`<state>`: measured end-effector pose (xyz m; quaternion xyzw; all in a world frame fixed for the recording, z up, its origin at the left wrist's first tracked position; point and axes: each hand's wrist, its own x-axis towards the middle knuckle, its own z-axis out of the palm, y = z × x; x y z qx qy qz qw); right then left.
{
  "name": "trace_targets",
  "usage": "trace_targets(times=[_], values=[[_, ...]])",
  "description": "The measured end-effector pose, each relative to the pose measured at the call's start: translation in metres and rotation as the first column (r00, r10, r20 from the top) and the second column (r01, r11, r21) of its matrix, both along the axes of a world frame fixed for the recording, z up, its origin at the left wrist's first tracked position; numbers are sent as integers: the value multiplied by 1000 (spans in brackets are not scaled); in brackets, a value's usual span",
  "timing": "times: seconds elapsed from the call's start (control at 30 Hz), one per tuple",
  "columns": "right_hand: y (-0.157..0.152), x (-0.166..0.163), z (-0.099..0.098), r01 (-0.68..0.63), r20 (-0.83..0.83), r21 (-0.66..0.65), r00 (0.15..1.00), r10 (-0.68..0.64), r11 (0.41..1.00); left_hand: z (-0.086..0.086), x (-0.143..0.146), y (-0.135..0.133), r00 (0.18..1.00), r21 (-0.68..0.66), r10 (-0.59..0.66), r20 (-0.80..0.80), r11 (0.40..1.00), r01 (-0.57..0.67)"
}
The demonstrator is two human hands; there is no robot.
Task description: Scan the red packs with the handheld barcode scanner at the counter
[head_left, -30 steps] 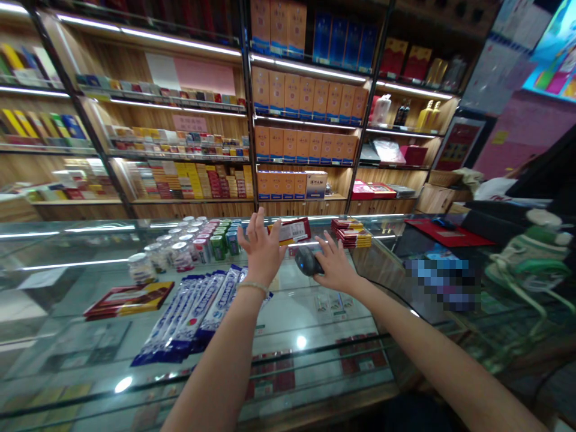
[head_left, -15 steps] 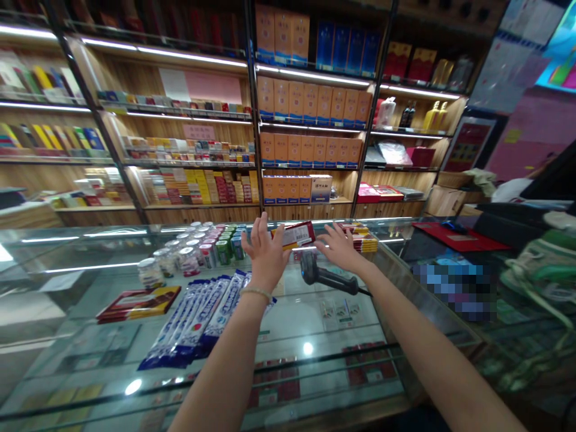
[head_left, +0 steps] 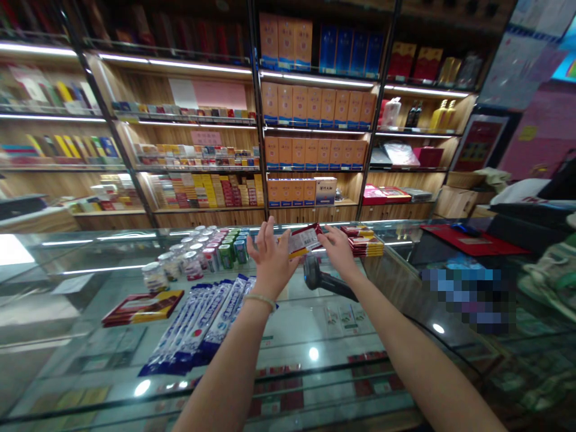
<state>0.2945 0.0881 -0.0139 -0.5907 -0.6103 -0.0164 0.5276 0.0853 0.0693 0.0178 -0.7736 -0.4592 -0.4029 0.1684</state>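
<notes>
A flat red-and-yellow snack packet [head_left: 308, 239] is held up over the glass counter, its label side with a barcode facing me. My left hand [head_left: 275, 258] grips its left end between thumb and index finger, the other fingers spread upward. At the packet's right end is my right hand [head_left: 338, 252], with its thumb and fingertips closed on the edge. Just below, a black handheld barcode scanner [head_left: 330, 282] lies on the glass, partly hidden by my right forearm. Similar packets form a stack [head_left: 366, 245] beyond my right hand.
Blue-and-white wrapped bars [head_left: 198, 324] lie fanned left of my left forearm, beside more red-and-yellow packets [head_left: 141, 308]. Behind stand rows of small jars and tubs [head_left: 193, 264]. A red mat [head_left: 472, 240] is at right. Stocked shelves [head_left: 315, 129] line the wall.
My right hand has come in against the packet's right end, where a small gap showed before. The packet has tilted a little more. The view has shifted slightly.
</notes>
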Motion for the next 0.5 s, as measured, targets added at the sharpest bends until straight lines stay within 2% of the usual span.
trace_targets(times=[0.2,0.5], values=[[-28,-16,14,98,27,108,994,-102,989,-2,8,-5,999,26,-50,-8,998,50],[-56,-43,27,97,126,210,984,-126,973,0,13,-9,999,85,-42,19,996,41]])
